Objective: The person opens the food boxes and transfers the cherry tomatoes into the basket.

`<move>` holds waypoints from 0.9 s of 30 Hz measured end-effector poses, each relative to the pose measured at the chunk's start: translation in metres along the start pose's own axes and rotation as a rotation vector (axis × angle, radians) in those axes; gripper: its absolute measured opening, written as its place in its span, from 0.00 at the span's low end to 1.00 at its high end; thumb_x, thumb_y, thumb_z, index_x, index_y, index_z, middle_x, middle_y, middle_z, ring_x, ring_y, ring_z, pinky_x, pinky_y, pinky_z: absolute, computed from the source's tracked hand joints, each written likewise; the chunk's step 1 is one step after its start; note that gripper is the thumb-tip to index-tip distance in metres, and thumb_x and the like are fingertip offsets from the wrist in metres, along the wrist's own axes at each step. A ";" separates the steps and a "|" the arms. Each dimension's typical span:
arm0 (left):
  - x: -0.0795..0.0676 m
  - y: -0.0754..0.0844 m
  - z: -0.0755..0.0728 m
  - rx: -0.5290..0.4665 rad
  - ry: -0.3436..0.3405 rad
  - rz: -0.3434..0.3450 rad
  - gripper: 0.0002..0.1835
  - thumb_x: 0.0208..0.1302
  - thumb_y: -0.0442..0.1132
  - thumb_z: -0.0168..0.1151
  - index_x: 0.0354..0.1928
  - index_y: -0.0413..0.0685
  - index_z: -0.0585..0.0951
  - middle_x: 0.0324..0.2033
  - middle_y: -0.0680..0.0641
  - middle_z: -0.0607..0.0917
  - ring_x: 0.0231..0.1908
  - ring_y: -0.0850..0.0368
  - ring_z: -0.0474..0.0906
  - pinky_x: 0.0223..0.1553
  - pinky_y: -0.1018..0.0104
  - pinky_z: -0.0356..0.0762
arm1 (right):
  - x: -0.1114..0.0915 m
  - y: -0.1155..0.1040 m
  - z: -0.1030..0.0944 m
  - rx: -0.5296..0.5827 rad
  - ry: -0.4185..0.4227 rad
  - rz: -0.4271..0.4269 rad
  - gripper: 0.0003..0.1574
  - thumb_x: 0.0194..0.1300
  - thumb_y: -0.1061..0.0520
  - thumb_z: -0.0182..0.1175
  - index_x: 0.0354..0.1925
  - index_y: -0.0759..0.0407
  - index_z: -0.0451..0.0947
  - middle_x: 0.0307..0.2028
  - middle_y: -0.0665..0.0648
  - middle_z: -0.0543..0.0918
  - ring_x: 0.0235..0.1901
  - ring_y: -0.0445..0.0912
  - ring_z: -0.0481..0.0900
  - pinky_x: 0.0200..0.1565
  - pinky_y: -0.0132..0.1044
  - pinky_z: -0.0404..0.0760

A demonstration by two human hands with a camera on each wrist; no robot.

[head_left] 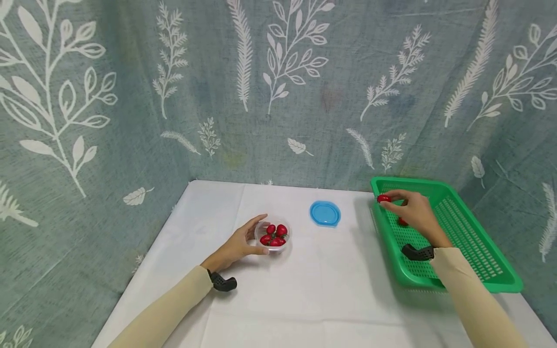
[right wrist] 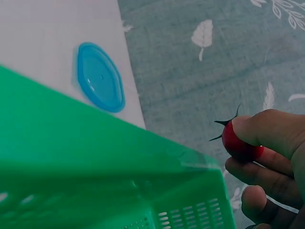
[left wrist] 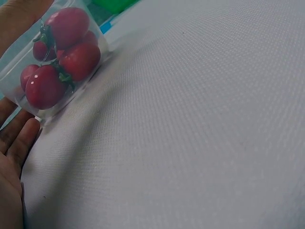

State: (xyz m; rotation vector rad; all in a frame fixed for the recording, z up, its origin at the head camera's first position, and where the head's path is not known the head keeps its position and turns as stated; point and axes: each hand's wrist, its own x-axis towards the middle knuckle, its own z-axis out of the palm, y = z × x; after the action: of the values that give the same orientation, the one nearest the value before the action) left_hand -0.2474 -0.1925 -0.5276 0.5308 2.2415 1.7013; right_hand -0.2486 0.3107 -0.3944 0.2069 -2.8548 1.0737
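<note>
My left hand (head_left: 237,246) holds a small clear plastic container (head_left: 278,250) on the white table, thumb on the near side and fingers round the far side. Several red cherry tomatoes (head_left: 281,230) with green stems lie inside it, also seen through its wall in the left wrist view. At the right, my right hand (head_left: 411,210) pinches one cherry tomato (right wrist: 243,145) between thumb and fingers, its green stem end pointing outward. That hand is above the left rim of a green basket (head_left: 483,237). Another red tomato (head_left: 402,222) shows in the basket, partly hidden by the hand.
A blue lid (head_left: 325,213) lies flat on the white tablecloth (head_left: 322,285) between container and basket. Behind and beside the table hangs a grey-green curtain (head_left: 261,145) with white leaf prints. The basket's raised rim stands along the table's right side.
</note>
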 end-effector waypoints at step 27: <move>-0.001 0.000 -0.001 0.010 -0.009 -0.005 0.57 0.54 0.46 0.82 0.81 0.66 0.57 0.78 0.55 0.59 0.77 0.45 0.55 0.75 0.42 0.54 | -0.014 0.045 -0.016 -0.105 0.039 0.074 0.35 0.73 0.39 0.63 0.62 0.65 0.79 0.57 0.73 0.80 0.55 0.67 0.76 0.46 0.61 0.79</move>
State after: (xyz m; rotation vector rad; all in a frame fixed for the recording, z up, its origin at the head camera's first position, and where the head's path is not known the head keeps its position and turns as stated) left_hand -0.2468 -0.1942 -0.5267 0.5336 2.2451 1.6826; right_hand -0.2411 0.3562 -0.4137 0.0725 -2.8943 0.9247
